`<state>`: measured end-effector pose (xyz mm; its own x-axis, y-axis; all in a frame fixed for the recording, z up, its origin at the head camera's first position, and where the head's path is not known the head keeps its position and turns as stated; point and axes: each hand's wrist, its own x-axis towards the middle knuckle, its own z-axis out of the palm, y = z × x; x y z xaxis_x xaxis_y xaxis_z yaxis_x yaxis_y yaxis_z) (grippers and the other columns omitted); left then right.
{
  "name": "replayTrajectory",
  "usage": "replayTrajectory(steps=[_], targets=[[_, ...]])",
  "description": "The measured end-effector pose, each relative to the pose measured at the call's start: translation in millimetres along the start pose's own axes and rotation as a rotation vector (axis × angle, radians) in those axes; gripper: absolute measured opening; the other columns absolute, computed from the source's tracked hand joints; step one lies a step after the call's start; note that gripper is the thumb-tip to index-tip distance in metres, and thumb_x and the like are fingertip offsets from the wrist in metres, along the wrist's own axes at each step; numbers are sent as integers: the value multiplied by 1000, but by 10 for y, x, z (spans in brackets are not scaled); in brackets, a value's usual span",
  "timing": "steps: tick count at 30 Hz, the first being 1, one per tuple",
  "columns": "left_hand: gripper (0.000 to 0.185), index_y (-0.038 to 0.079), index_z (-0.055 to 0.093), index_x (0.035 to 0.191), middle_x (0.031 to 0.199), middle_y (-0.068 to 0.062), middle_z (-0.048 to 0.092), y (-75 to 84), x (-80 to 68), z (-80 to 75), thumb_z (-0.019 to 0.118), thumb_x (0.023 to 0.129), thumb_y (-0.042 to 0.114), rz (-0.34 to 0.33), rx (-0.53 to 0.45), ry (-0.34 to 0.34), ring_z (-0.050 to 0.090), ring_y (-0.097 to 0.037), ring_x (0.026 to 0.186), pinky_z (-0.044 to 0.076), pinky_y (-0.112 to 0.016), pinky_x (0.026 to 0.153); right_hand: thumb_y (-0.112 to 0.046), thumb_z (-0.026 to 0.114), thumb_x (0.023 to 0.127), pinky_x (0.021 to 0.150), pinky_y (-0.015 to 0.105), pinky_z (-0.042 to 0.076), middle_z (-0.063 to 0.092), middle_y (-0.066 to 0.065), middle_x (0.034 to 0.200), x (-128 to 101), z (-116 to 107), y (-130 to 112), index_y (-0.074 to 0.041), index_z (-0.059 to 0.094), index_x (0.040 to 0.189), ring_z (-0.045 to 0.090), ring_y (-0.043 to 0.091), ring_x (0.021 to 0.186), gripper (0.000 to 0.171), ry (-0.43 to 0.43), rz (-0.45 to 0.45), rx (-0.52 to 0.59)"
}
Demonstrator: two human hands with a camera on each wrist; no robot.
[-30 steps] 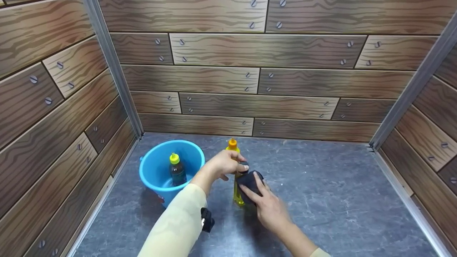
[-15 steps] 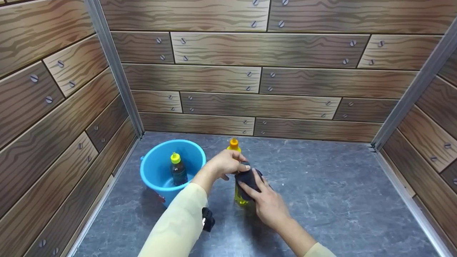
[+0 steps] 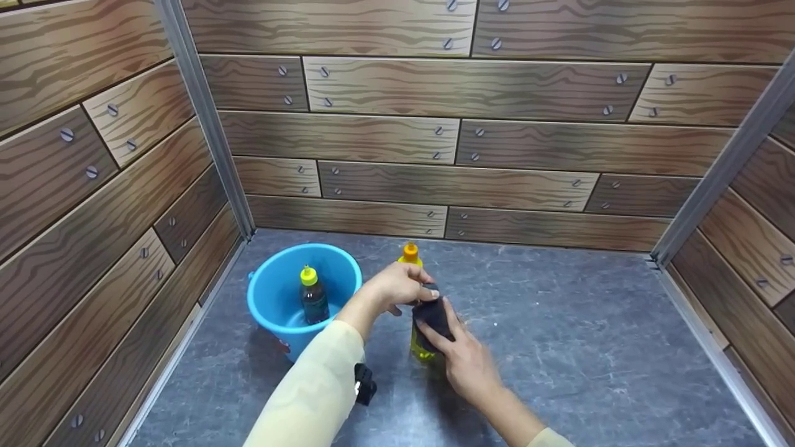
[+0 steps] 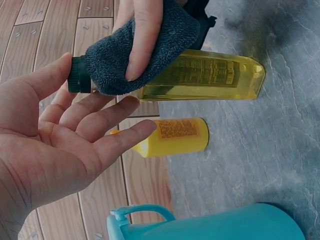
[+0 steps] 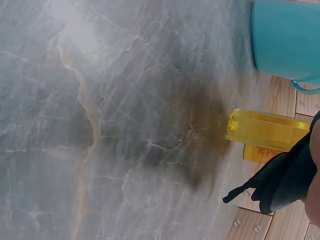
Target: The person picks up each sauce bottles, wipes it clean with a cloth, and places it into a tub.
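A clear bottle of yellow liquid (image 4: 215,75) stands upright on the grey floor, mostly covered by the hands in the head view. My left hand (image 3: 397,285) pinches its dark green cap (image 4: 79,75) between thumb and index finger; the other fingers are spread. With my right hand (image 3: 472,360) I hold a dark fuzzy cloth (image 4: 107,62) against the bottle's neck and shoulder, just below the cap. In the right wrist view a loose corner of the cloth (image 5: 285,185) hangs beside the bottle. Just behind stands a yellow bottle (image 4: 177,136) with an orange cap (image 3: 410,250).
To the left stands a blue bucket (image 3: 264,320) with a handle (image 4: 145,209). Inside it is a dark bottle with a yellow cap (image 3: 315,301). Wood-patterned walls (image 3: 348,136) with metal corner strips enclose the grey marbled floor (image 3: 577,347).
The cloth and right-hand fingers have shifted slightly up and round the front of the bottle, closer to the left hand. The left hand stays at the cap. The head view has turned slightly.
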<state>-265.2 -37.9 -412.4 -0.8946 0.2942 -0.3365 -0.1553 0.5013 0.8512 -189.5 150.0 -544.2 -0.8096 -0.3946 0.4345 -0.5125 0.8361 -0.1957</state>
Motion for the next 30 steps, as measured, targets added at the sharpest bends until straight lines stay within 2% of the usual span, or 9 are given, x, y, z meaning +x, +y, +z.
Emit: replayTrajectory(steps=[8, 12, 18, 22, 26, 30], targets=[[25, 15, 74, 123, 116, -8, 69, 6, -14, -3, 78, 100, 25, -3, 4, -10, 67, -36, 121, 51, -67, 100, 14, 74, 83, 75, 59, 60, 30, 26, 168, -31, 79, 2, -36, 63, 149, 55, 50, 135, 83, 23, 9, 40], [23, 17, 75, 121, 113, -6, 69, 8, -10, -4, 78, 100, 25, -7, 14, -4, 68, -35, 119, 52, -66, 99, 14, 74, 85, 73, 56, 61, 28, 27, 169, -54, 124, 13, -37, 63, 149, 57, 52, 130, 82, 34, 15, 71], [22, 18, 74, 120, 119, -6, 69, -1, 13, -5, 78, 100, 26, -1, 15, 1, 66, -37, 121, 52, -65, 97, 13, 75, 83, 71, 55, 61, 31, 29, 167, -119, 236, 79, -36, 65, 147, 63, 52, 121, 82, 80, -26, 91], [21, 18, 74, 120, 123, -6, 67, -5, 18, 2, 78, 100, 26, -4, 6, -4, 66, -37, 123, 52, -65, 98, 11, 77, 82, 65, 50, 60, 36, 28, 165, -205, 317, 140, -37, 66, 146, 68, 47, 112, 80, 38, -41, 56], [21, 19, 74, 119, 124, -6, 66, -7, 9, 3, 78, 100, 26, -5, 2, -10, 66, -37, 123, 52, -65, 98, 6, 77, 87, 67, 50, 61, 36, 27, 165, -252, 356, 160, -39, 65, 146, 65, 46, 121, 75, -22, -28, 46], [21, 18, 74, 120, 126, -7, 66, -10, 1, -5, 78, 100, 26, -4, 0, -9, 67, -36, 122, 52, -65, 97, 5, 77, 88, 71, 53, 62, 39, 29, 163, -261, 382, 157, -39, 67, 144, 62, 47, 126, 72, -20, -31, 54]])
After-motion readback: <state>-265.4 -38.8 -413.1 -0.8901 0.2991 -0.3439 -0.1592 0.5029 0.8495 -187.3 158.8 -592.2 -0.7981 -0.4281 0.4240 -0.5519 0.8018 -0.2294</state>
